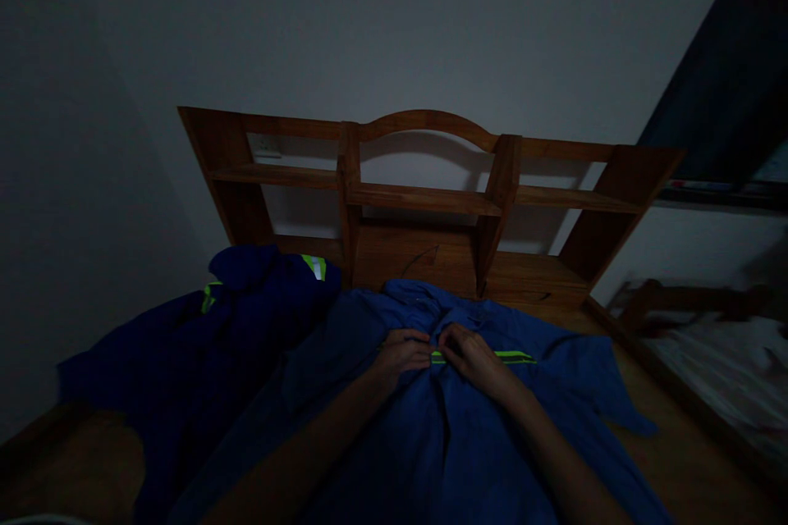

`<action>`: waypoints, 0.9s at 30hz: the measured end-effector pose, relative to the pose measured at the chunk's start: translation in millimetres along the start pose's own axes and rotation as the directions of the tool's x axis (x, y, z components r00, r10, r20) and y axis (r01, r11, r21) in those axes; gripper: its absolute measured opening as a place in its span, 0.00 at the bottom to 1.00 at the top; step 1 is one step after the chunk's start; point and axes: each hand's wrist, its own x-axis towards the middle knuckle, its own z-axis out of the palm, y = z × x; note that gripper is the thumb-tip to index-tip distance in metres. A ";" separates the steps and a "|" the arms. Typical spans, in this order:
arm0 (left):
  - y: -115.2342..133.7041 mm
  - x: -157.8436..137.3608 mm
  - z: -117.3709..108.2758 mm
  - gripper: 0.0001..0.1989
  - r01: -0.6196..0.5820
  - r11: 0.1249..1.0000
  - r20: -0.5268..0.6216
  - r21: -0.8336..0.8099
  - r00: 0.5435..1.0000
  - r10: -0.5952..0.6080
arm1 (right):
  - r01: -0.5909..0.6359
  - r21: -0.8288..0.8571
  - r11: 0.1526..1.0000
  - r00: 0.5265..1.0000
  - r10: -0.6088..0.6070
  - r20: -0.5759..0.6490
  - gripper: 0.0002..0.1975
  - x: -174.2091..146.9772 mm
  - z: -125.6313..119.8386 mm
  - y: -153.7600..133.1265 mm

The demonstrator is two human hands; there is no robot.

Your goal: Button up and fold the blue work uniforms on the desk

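Note:
A blue work shirt (394,426) with a yellow-green stripe across the chest lies spread out, its collar toward the shelf. My left hand (403,354) has its fingers bent and pinched on the shirt's front, left of the middle. Close beside it, my right hand (471,353) pinches the cloth at the front edge, next to the stripe. Both sets of fingertips almost meet at the front opening. What exactly lies between them is too small and dark to see. A darker blue garment (234,344) with reflective bands lies crumpled to the left.
Behind the shirts stands a wooden desk-top shelf (424,198) against a pale wall (394,25). The shirts lie on a wooden surface (689,459). At the right are a wooden frame (695,299) and pale cloth (726,377). A wall socket (268,149) shows through the shelf.

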 end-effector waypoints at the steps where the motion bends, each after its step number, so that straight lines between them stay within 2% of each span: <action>1: 0.1 -0.5 0.1 0.18 0.003 1.000 -0.004 -0.010 1.000 -0.003 | 0.001 -0.003 1.000 1.000 -0.001 0.000 0.03 0.1 0.0 -0.1; 10: -2.5 1.9 1.2 0.16 -0.015 1.000 -0.014 -0.026 1.000 0.015 | -0.008 -0.043 0.999 1.000 0.009 0.009 0.03 0.0 1.6 -1.2; 13: -7.5 5.1 -0.6 0.16 -0.054 0.998 0.006 -0.038 0.999 0.054 | -0.018 -0.030 0.999 1.000 0.018 0.001 0.03 -0.4 1.7 -0.3; 16: -12.8 9.5 -1.2 0.16 -0.138 0.989 0.037 -0.048 0.989 0.140 | -0.066 0.024 0.998 0.997 0.067 -0.026 0.03 0.2 3.4 4.5; 18: -14.6 12.7 0.2 0.17 -0.172 0.985 0.019 -0.026 0.985 0.173 | -0.137 0.102 0.985 0.989 0.142 -0.043 0.03 1.7 5.8 10.4; 21: -14.2 16.1 3.5 0.18 -0.217 0.976 -0.014 0.021 0.976 0.218 | -0.256 0.304 0.918 0.962 0.273 -0.014 0.07 5.3 10.5 21.1; 24: -12.3 16.5 5.8 0.17 -0.309 0.948 -0.001 0.078 0.951 0.310 | -0.330 0.534 0.778 0.931 0.364 0.045 0.11 9.0 13.8 28.4; 27: -11.5 15.3 6.3 0.17 -0.404 0.906 0.040 0.126 0.915 0.402 | -0.364 0.629 0.687 0.898 0.438 0.041 0.14 11.4 13.8 28.7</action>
